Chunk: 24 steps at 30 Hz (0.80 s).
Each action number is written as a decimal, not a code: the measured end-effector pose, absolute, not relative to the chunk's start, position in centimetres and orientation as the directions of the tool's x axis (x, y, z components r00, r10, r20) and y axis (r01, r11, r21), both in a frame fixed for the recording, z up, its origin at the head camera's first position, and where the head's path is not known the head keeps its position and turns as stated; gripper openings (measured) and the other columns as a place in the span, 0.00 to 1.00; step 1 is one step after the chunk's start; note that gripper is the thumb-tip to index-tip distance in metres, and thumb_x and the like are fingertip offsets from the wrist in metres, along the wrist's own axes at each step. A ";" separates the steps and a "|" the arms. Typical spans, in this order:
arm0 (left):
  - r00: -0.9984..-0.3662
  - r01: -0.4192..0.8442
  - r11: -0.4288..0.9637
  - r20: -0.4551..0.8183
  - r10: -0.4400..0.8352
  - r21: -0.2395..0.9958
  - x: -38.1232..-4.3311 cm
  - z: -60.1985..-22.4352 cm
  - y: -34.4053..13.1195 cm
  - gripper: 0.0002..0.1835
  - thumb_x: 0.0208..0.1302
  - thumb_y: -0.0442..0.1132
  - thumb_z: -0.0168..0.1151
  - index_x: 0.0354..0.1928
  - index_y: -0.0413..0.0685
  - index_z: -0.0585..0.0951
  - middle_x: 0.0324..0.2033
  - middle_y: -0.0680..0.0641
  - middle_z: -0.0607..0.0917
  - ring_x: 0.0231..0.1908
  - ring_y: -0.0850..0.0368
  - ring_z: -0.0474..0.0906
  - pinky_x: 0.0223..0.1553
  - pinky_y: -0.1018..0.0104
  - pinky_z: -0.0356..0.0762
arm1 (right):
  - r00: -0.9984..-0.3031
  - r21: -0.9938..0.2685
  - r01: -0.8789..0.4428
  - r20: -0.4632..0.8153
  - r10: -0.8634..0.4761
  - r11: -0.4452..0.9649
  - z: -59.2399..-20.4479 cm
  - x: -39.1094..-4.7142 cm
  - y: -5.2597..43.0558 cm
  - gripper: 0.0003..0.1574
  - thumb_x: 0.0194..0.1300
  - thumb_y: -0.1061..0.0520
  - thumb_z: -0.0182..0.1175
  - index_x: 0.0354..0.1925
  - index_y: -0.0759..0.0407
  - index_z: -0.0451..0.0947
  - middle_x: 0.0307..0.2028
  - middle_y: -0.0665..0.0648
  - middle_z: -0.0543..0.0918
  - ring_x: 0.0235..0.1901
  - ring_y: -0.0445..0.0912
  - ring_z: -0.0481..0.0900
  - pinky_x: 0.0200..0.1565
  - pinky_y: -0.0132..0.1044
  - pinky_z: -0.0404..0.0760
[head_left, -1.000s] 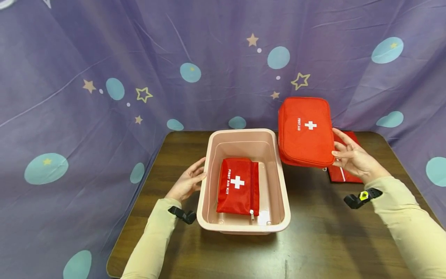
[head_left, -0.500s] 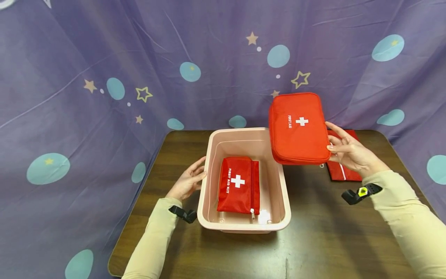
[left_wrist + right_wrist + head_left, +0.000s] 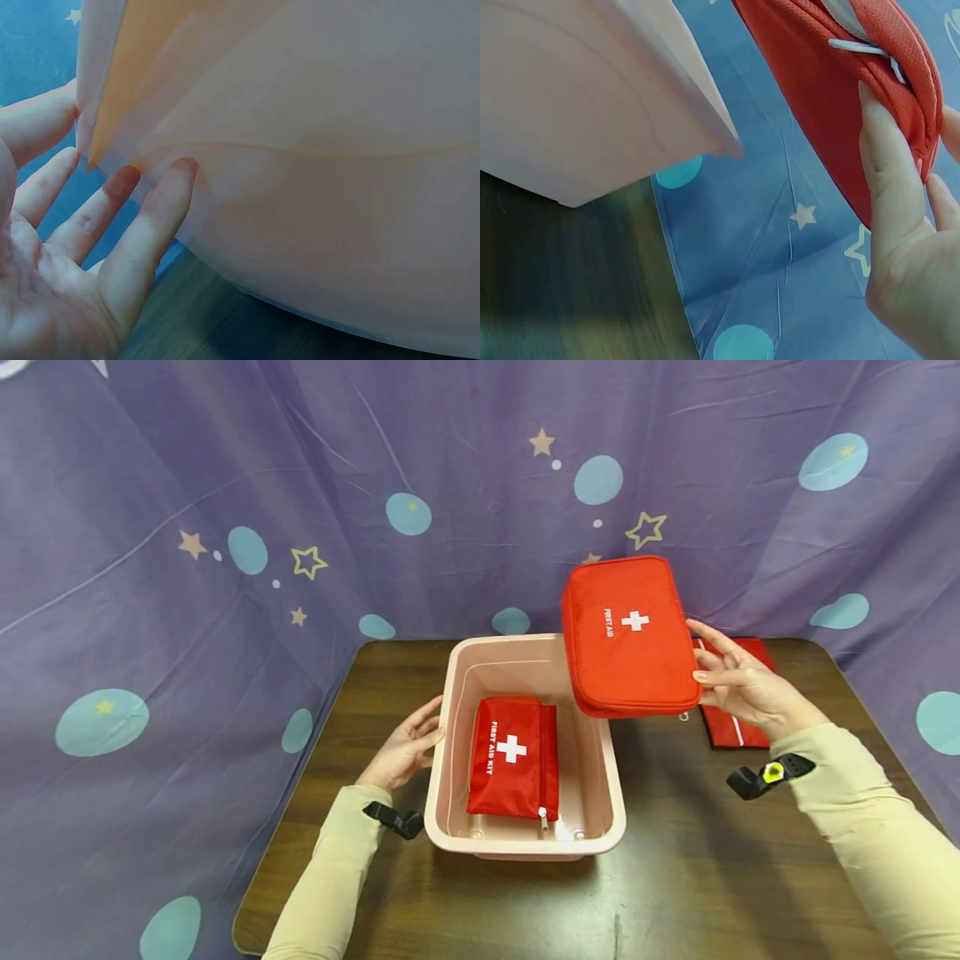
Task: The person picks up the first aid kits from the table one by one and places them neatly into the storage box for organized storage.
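My right hand [image 3: 738,685] grips the right side of a red first aid bag [image 3: 633,664] with a white cross. The bag is held up, overlapping the back right corner of a pink plastic bin [image 3: 525,845]. In the right wrist view the thumb and fingers pinch the zipped edge of the bag [image 3: 810,97], beside the bin wall [image 3: 577,97]. My left hand [image 3: 405,747] rests its extended fingers against the bin's left side; in the left wrist view the fingertips [image 3: 180,176] touch the outer wall. A red first aid kit pouch [image 3: 506,781] lies inside the bin.
Another red pouch [image 3: 742,731] lies on the wooden table [image 3: 682,868] at the back right, partly hidden behind the right hand. A purple curtain [image 3: 465,435] with stars and blue ovals hangs behind and beside the table.
My right hand has moved left with the first aid bag, from beside the bin to over its back right rim. The left hand and the bin have stayed in place.
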<state>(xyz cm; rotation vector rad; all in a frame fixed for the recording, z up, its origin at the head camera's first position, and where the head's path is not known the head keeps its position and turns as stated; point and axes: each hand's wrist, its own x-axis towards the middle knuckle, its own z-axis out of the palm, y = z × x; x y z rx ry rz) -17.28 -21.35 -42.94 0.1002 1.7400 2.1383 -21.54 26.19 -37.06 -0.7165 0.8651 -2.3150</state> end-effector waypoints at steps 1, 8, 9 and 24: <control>-0.925 -0.246 -0.160 -0.183 0.332 0.956 -17.3 -43.0 -21.4 0.35 0.69 0.30 0.50 0.74 0.49 0.49 0.52 0.54 0.73 0.47 0.59 0.76 0.40 0.58 0.79 | -0.698 -0.704 0.316 0.281 -0.659 -0.636 -37.1 -21.5 26.1 0.43 0.65 0.80 0.30 0.70 0.49 0.55 0.52 0.59 0.77 0.48 0.51 0.80 0.46 0.45 0.81; -0.926 -0.249 -0.161 -0.186 0.328 0.955 -17.3 -43.1 -21.3 0.36 0.69 0.30 0.50 0.74 0.49 0.49 0.51 0.55 0.73 0.46 0.60 0.76 0.41 0.58 0.79 | -0.686 -0.709 0.325 0.279 -0.672 -0.626 -36.9 -21.3 25.4 0.43 0.65 0.81 0.30 0.69 0.49 0.57 0.53 0.59 0.77 0.48 0.52 0.80 0.45 0.45 0.81; -0.927 -0.248 -0.162 -0.186 0.327 0.955 -17.4 -43.1 -21.3 0.35 0.69 0.30 0.50 0.74 0.49 0.49 0.51 0.55 0.73 0.46 0.60 0.77 0.40 0.58 0.79 | -0.685 -0.710 0.326 0.278 -0.674 -0.624 -36.8 -21.2 25.2 0.43 0.65 0.81 0.30 0.69 0.49 0.57 0.53 0.59 0.77 0.47 0.51 0.80 0.44 0.45 0.82; -0.927 -0.244 -0.172 -0.177 0.330 0.954 -17.4 -43.2 -21.4 0.36 0.69 0.31 0.52 0.74 0.49 0.49 0.50 0.55 0.74 0.46 0.60 0.77 0.39 0.59 0.79 | -0.636 -0.758 0.299 0.294 -0.714 -0.579 -35.2 -20.4 23.1 0.42 0.65 0.80 0.32 0.71 0.50 0.53 0.55 0.57 0.76 0.46 0.49 0.81 0.45 0.43 0.81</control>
